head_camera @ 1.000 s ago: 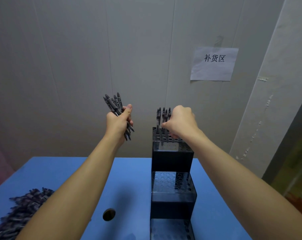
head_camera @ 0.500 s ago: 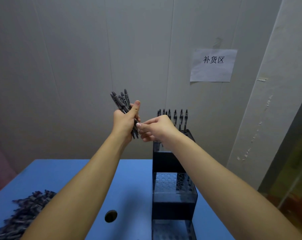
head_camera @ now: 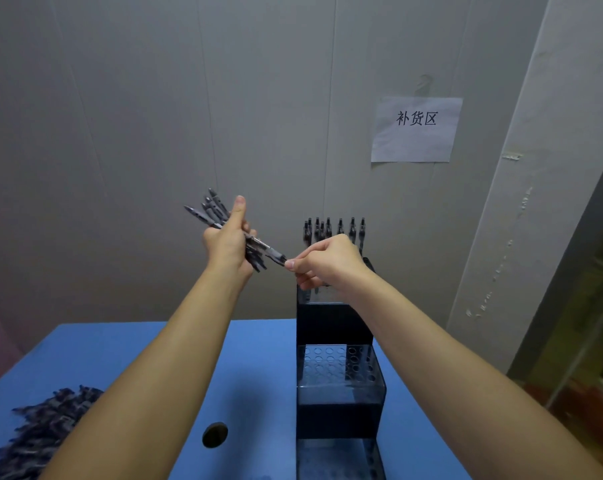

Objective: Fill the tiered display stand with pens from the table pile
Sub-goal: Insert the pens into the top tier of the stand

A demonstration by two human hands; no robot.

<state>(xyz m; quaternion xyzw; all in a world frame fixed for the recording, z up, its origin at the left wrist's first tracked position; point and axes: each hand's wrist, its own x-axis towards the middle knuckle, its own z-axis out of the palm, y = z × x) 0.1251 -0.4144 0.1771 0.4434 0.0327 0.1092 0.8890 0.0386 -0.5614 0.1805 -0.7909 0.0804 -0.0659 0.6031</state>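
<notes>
A black tiered display stand point(head_camera: 338, 379) rises on the blue table point(head_camera: 120, 358). Several dark pens point(head_camera: 334, 227) stand upright in its top tier, partly hidden behind my right hand. The middle tier's holes hold nothing. My left hand point(head_camera: 228, 244), raised left of the stand, grips a bundle of dark pens point(head_camera: 208, 211). My right hand point(head_camera: 324, 263) pinches the lower tip of one pen point(head_camera: 267, 251) that sticks out of that bundle toward the stand. A pile of pens point(head_camera: 40, 434) lies at the table's near left.
A round dark hole point(head_camera: 215, 434) sits in the tabletop left of the stand. A paper sign point(head_camera: 416, 129) hangs on the grey wall behind. A pale pillar point(head_camera: 521, 202) stands to the right, with a dim area beyond it.
My right hand left the top tier, moved left to the bundle, and now pinches one pen's tip and draws it partly out. More pens show in the top tier.
</notes>
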